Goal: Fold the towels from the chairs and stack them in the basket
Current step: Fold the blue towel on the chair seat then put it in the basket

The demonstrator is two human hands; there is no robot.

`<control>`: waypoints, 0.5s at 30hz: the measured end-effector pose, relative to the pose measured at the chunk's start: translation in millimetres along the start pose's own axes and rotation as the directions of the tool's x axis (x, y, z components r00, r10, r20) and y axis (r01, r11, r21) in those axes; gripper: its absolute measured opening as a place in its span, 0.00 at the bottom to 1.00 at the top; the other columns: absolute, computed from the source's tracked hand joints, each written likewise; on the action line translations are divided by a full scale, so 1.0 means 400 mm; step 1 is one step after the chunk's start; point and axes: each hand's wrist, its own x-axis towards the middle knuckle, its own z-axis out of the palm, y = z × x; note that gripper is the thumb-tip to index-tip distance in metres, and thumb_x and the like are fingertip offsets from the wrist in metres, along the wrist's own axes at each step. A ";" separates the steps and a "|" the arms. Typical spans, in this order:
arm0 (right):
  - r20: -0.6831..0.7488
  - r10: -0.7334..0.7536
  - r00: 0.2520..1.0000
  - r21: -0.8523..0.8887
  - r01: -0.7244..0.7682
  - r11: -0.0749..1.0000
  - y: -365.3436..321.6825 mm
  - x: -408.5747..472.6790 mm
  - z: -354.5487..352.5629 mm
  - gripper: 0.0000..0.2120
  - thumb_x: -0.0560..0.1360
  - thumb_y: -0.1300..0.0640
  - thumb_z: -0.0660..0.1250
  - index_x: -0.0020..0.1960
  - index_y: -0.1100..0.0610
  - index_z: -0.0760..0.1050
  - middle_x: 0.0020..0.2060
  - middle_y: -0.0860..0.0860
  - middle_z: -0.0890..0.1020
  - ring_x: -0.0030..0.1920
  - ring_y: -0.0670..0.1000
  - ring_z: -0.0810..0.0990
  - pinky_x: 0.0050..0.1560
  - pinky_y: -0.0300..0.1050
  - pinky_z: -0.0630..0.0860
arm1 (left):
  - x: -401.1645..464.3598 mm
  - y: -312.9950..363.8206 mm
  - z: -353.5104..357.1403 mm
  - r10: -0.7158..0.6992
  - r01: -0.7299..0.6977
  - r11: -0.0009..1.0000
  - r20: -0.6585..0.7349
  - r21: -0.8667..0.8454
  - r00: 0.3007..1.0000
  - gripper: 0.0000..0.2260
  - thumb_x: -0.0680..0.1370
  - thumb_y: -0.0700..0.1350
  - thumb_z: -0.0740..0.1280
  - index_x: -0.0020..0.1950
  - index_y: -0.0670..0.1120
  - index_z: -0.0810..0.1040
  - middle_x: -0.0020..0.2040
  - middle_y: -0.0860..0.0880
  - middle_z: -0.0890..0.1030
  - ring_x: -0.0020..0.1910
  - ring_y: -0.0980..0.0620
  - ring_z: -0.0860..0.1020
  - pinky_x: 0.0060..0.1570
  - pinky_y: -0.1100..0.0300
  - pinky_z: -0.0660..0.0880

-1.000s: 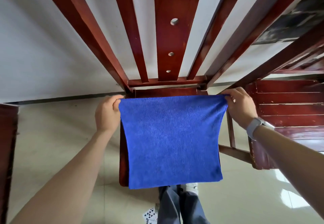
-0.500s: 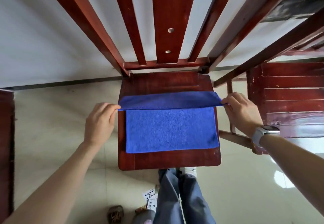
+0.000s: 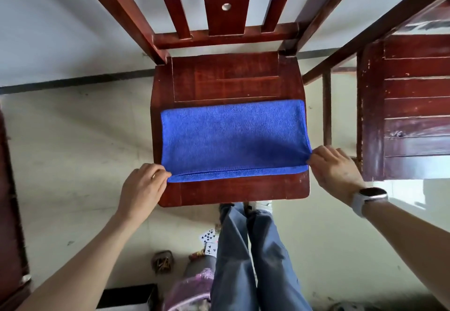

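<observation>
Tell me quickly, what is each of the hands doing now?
Left hand: pinches the near left corner of the blue towel.
Right hand: pinches its near right corner.

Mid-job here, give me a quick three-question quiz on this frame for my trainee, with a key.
1. True or false: the blue towel lies folded on the chair seat.
2. Which part of the towel do the left hand and the right hand pinch?
A. the far corners, by the chair back
B. the near corners, by the seat's front edge
C. the middle of the fold
3. Fill in: the white watch sits on the ____ wrist.

Key: 1 true. 2 B. 3 right.
</observation>
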 end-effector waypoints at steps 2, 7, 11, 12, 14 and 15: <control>-0.020 -0.017 1.000 -0.019 0.017 1.000 0.000 -0.019 0.019 0.04 0.65 0.67 0.63 0.36 0.61 0.76 0.35 0.57 0.80 0.32 0.60 0.78 0.33 0.49 0.73 | -0.015 0.002 0.017 0.029 -0.029 1.000 0.010 0.009 1.000 0.10 0.73 0.40 0.60 0.40 0.43 0.81 0.38 0.47 0.80 0.35 0.46 0.80 0.31 0.55 0.75; -0.021 -0.025 0.999 -0.042 0.024 0.999 -0.001 -0.040 0.054 0.06 0.66 0.64 0.60 0.36 0.60 0.76 0.36 0.57 0.79 0.34 0.59 0.78 0.34 0.50 0.74 | -0.028 0.013 0.048 0.052 -0.055 0.996 0.049 0.076 0.997 0.09 0.70 0.37 0.61 0.39 0.43 0.81 0.36 0.47 0.80 0.32 0.46 0.78 0.30 0.57 0.74; 0.048 0.001 0.999 -0.070 0.002 0.998 -0.011 -0.041 0.084 0.10 0.66 0.58 0.56 0.35 0.59 0.76 0.35 0.56 0.79 0.34 0.58 0.79 0.33 0.49 0.74 | -0.023 0.013 0.078 0.042 -0.066 0.987 0.162 0.145 0.986 0.09 0.63 0.34 0.65 0.39 0.42 0.80 0.37 0.46 0.79 0.34 0.44 0.79 0.31 0.55 0.75; 0.080 0.014 0.997 -0.073 -0.009 0.997 -0.013 -0.041 0.088 0.11 0.66 0.57 0.56 0.36 0.59 0.76 0.35 0.56 0.79 0.35 0.58 0.79 0.33 0.49 0.74 | -0.022 0.017 0.080 0.035 -0.062 0.986 0.172 0.153 0.984 0.08 0.64 0.34 0.65 0.39 0.42 0.80 0.37 0.46 0.79 0.35 0.44 0.79 0.32 0.54 0.75; 0.127 0.037 0.991 -0.064 -0.029 0.998 -0.014 -0.040 0.088 0.12 0.66 0.56 0.56 0.37 0.58 0.77 0.36 0.54 0.80 0.36 0.58 0.80 0.34 0.48 0.73 | -0.022 0.026 0.075 0.036 -0.066 0.983 0.177 0.169 0.984 0.06 0.70 0.39 0.63 0.39 0.43 0.80 0.38 0.47 0.80 0.38 0.45 0.78 0.35 0.53 0.73; 0.129 0.040 0.991 -0.056 -0.033 0.998 -0.016 -0.040 0.084 0.11 0.67 0.57 0.56 0.37 0.58 0.77 0.35 0.54 0.80 0.37 0.58 0.80 0.35 0.48 0.73 | -0.024 0.031 0.070 0.033 -0.064 0.982 0.171 0.176 0.985 0.08 0.72 0.43 0.62 0.39 0.44 0.80 0.39 0.48 0.80 0.40 0.45 0.78 0.37 0.52 0.71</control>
